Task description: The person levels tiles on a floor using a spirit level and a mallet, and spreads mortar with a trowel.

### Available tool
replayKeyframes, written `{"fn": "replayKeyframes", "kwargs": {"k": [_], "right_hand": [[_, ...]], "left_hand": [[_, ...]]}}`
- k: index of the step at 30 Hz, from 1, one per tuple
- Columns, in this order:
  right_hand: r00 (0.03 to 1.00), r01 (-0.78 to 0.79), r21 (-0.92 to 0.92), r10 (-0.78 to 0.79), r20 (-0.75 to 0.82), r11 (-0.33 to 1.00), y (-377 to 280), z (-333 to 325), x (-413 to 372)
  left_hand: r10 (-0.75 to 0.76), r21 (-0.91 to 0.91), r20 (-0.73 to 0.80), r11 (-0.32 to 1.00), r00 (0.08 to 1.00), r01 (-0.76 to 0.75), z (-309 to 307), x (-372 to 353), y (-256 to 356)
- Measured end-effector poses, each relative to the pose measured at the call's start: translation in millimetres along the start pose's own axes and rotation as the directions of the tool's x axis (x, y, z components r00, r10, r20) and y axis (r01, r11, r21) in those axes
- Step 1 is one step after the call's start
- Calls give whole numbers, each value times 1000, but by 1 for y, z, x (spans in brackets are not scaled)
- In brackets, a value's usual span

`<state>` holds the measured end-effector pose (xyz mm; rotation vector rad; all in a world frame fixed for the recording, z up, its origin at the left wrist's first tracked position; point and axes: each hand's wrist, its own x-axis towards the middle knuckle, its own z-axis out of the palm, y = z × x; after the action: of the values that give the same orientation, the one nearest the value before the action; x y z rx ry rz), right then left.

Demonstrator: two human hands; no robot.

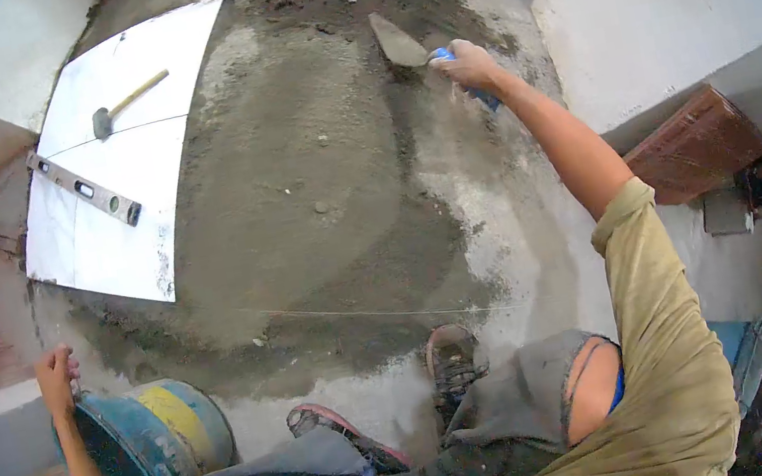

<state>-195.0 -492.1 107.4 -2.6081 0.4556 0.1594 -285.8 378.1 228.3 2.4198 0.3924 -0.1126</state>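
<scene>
Blue shows at the handle of a trowel (399, 43), which the person's right hand (471, 68) grips with the fingers wrapped round it. Its pointed grey blade is at the far right part of the mortar bed (292, 187), the tip aimed away from the person; whether the metal touches the surface cannot be told. The left hand (60, 380), fingers curled, is at the rim of a teal bucket (176, 429) with a yellow band, just beyond the near left corner of the mortar bed; whether it grips that rim is unclear. The bucket is tilted, its mouth turned to the left.

At the near end of the mortar bed are two dark shoes (456, 364), and a thin pale string (364, 314) runs across that end. Along the left side of the mortar bed lies a large white tile (164, 173), crossed by a thin dark line. On it rest a mallet (138, 96) with a wooden handle and, nearer the person, a spirit level (59, 178) set at a slant. Well to the right of the mortar bed, reddish-brown boards or tiles (698, 144) lean by a pale wall (654, 1), with a second teal bucket (744, 357) nearer the person.
</scene>
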Motion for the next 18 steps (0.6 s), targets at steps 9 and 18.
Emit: {"fn": "replayKeyframes", "kwargs": {"k": [9,18], "right_hand": [[974,224,-438,-213,74,870,91,19,105],[907,345,-125,-296,301,930,9,-6,-108]], "left_hand": [[-42,57,54,998,998,39,8,-5,19],[-238,381,315,918,919,107,11,-12,32]]}}
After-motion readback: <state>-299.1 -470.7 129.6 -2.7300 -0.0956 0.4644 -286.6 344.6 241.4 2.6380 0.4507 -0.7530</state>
